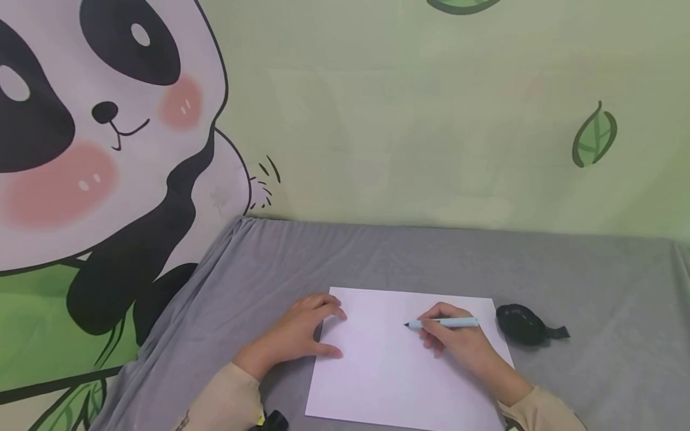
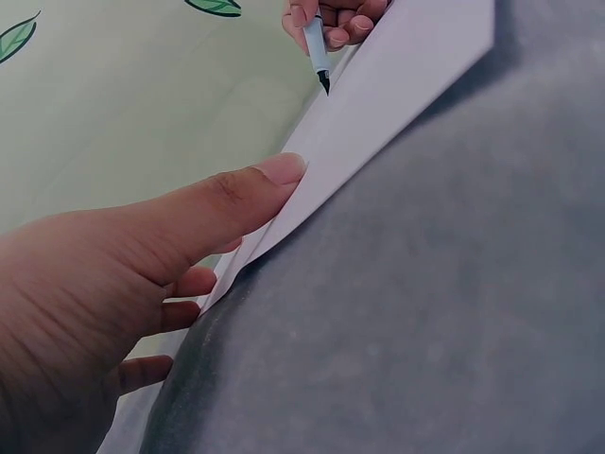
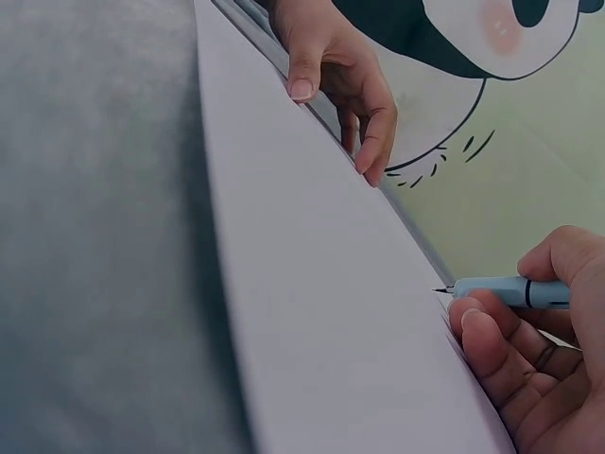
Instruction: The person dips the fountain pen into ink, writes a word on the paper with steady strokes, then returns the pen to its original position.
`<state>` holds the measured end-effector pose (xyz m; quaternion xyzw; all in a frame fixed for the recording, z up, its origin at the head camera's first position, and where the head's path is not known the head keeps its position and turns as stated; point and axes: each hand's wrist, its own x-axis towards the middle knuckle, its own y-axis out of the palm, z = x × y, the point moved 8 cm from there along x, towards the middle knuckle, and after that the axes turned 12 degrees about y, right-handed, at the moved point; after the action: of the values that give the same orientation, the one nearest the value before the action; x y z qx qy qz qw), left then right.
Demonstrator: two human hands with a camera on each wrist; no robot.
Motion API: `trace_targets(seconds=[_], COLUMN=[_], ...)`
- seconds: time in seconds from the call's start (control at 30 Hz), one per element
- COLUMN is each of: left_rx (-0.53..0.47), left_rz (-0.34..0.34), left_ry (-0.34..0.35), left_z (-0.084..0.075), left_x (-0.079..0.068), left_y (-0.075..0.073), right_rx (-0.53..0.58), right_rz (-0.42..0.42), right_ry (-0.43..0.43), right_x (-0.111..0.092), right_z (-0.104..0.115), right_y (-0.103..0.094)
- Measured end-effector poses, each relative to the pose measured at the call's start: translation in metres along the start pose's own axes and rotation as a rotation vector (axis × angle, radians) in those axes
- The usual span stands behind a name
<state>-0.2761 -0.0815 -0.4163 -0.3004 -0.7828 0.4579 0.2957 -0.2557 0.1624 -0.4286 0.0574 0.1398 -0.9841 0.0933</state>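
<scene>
A sheet of white paper [image 1: 372,371] lies on the grey cloth. My right hand [image 1: 455,335] pinches a light-blue pen [image 1: 458,322] between thumb and fingers, over the paper's upper right part. The pen's dark pointed tip faces left; whether it touches the sheet I cannot tell. No marks show on the paper. My left hand [image 1: 302,329] rests at the paper's left edge with thumb and fingers spread apart. In the left wrist view its thumb [image 2: 236,203] lies on the sheet near the edge.
Just right of the paper sits a black rounded object [image 1: 520,324] with a short flat tail. Grey cloth [image 1: 604,287] covers the table up to a pale green wall [image 1: 409,131], which bears a large panda picture [image 1: 162,137]. A small dark object [image 1: 275,421] shows beside the left sleeve.
</scene>
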Motion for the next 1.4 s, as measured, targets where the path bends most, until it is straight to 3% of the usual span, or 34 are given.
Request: trace_targets(seconds=[0.57,1.4], left_rx=[-0.004,0.005], left_rz=[0.001,0.001], left_ry=[0.000,0.011], left_z=[0.0015,-0.0025], left_x=[0.0000,0.0007], left_y=[0.0016,-0.0018], right_rx=[0.013,-0.138], right_rz=[-0.013,-0.116], right_ry=[0.001,-0.014], right_x=[0.0001,0.0012], right_z=[0.0001,0.0068], right_y=[-0.0006,-0.0026])
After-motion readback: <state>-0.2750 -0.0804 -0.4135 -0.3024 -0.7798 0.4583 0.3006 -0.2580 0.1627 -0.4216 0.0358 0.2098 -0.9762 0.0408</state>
